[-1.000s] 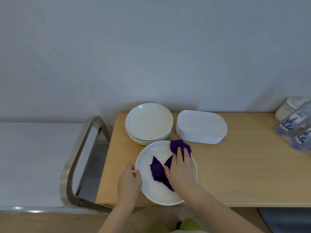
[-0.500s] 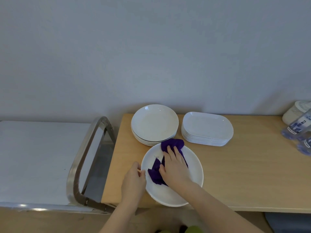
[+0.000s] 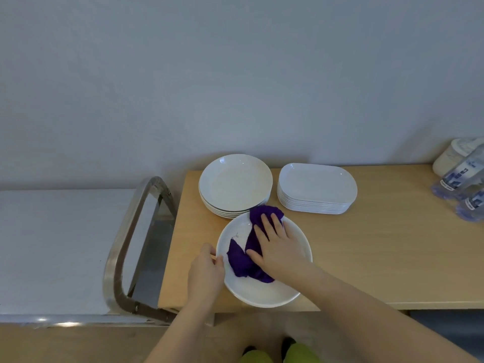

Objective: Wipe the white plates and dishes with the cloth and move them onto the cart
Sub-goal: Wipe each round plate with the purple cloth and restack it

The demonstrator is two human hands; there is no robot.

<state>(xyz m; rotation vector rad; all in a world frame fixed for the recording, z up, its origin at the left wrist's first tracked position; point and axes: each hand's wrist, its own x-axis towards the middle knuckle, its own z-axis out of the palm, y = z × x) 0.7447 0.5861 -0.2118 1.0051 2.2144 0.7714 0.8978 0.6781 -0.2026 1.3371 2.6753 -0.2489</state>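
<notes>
A round white plate lies at the front edge of the wooden table. My left hand grips the plate's left rim. My right hand lies flat on a purple cloth and presses it into the plate. Behind the plate stands a stack of round white plates, and to its right a stack of oval white dishes. The cart with a white top and a metal handle stands left of the table.
Two clear plastic water bottles and a white container sit at the table's far right. A grey wall runs behind the table. The floor and my green shoes show below the table's front edge.
My right hand has slid the cloth over the plate, first to the left, then back toward the plate's far right. My left hand has stayed on the rim. The view has shifted slightly.
</notes>
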